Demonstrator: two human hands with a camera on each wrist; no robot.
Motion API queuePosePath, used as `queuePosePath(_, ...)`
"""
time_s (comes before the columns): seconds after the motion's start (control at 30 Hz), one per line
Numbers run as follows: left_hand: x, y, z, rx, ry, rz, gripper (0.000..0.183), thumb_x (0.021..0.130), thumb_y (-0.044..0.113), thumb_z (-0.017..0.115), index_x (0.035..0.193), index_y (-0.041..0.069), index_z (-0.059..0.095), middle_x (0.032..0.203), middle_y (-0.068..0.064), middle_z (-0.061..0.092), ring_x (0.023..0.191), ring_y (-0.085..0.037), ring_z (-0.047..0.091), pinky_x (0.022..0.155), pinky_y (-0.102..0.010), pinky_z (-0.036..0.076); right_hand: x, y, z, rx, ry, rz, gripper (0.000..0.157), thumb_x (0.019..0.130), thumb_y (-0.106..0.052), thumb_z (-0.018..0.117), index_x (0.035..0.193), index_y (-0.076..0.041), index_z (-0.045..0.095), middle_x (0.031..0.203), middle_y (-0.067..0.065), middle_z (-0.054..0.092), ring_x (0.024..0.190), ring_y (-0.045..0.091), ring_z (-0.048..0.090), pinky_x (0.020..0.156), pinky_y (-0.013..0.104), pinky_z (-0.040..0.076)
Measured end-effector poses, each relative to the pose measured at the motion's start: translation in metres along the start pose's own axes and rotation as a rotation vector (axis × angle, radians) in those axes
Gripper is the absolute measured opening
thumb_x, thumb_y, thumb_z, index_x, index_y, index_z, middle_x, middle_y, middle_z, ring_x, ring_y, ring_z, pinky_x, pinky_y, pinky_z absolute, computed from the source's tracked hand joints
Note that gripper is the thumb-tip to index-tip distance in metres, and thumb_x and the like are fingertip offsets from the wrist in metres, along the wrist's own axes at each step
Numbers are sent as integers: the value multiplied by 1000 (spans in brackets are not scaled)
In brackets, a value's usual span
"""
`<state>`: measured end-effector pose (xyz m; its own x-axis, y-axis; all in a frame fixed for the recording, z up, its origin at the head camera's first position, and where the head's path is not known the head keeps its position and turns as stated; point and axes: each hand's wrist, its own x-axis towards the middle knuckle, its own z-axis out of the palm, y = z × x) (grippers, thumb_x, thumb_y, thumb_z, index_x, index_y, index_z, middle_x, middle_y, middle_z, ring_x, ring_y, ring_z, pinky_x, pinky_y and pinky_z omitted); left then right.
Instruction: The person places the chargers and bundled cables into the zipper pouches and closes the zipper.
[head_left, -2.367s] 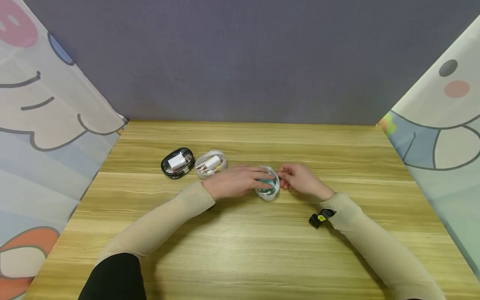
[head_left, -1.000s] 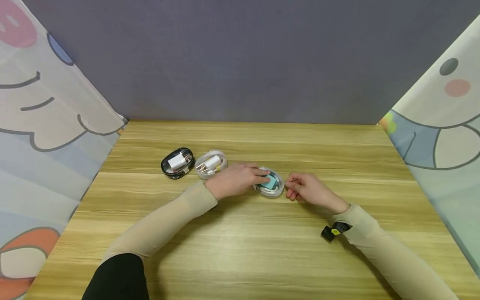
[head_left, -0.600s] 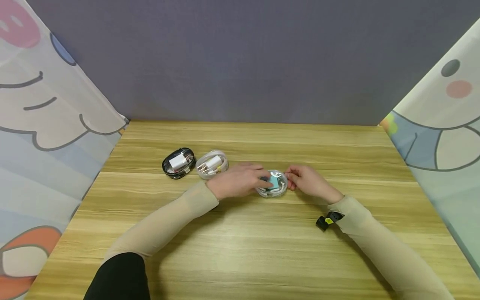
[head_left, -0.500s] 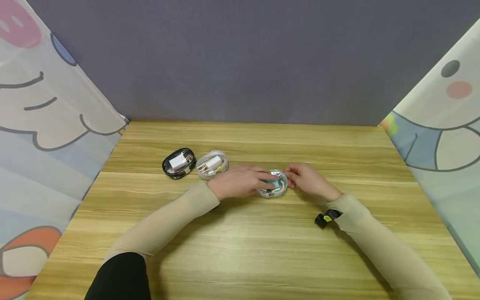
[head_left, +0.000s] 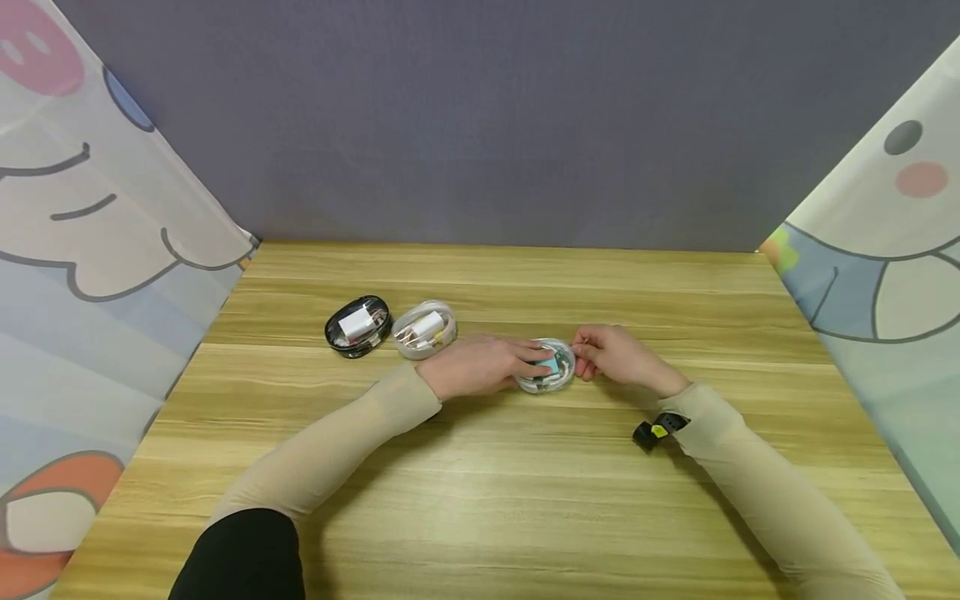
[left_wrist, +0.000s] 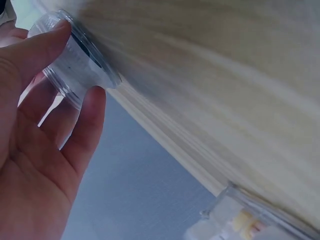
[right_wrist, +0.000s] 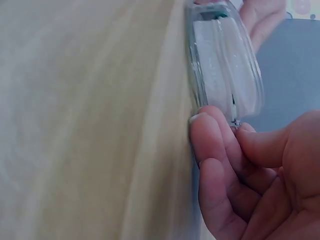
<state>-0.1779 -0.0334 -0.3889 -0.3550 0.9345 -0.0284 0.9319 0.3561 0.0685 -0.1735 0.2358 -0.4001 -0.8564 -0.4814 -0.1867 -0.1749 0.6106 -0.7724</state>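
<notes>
A small clear zip case with a teal block inside lies on the wooden table, between both hands. My left hand grips the case from its left side, fingers over the top. In the left wrist view the thumb and fingers curve around the clear case. At the case's right end my right hand pinches the tiny zipper pull between thumb and forefinger. A zip seam runs along the side wall of the case in the right wrist view. The left fingers hide part of its top.
Left of the hands lie a black-rimmed clear case and a white-rimmed clear case, each with a white plug and cables. A grey panel stands behind the table. Patterned cloths hang at the sides.
Since the earliest frame the case and both hands have shifted slightly right. The right hand went out right and lower, then came back up against the case's end. Both other cases stay put.
</notes>
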Motion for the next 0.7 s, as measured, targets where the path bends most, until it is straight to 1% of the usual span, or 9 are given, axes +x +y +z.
queuePosePath(0.13,0,1,-1,-5,-10,-24,50,96,19,68,142,32,54,153,11,41,137,-11,43,85,-29,53,-1,1,-2,1,-8,2,14,103,-4,51,96,-1,62,77,5,69,69,20,68,62,30,58)
queuePosePath(0.2,0,1,-1,-18,-13,-39,51,96,19,69,142,33,54,153,12,41,136,-11,43,84,-29,54,-2,1,-2,11,-13,-1,14,103,-4,51,97,0,62,77,5,69,69,20,68,62,30,58)
queuePosePath(0.33,0,2,-1,-47,-12,-53,51,95,18,69,141,33,55,153,12,42,136,-11,45,86,-30,54,-9,2,-3,27,-21,-1,13,103,-1,50,97,1,62,77,7,69,69,21,68,63,31,58)
queuePosePath(0.43,0,1,-2,-57,-12,-54,51,95,16,69,141,32,55,153,11,42,135,-12,45,86,-31,54,-13,2,-2,17,-27,8,14,103,-1,49,96,0,62,77,6,68,69,21,67,62,32,57)
queuePosePath(0.53,1,1,-3,-73,-13,-60,51,95,16,69,141,32,55,153,11,41,136,-11,45,86,-31,54,-18,3,0,1,-31,17,16,104,-4,48,96,-1,62,76,3,68,68,19,67,62,32,57)
queuePosePath(0.7,1,0,-3,-111,-20,-68,51,95,13,68,141,32,56,153,12,41,137,-11,42,90,-31,52,-24,2,3,-14,-29,9,17,104,-6,49,94,-3,62,75,0,69,68,19,67,61,31,56)
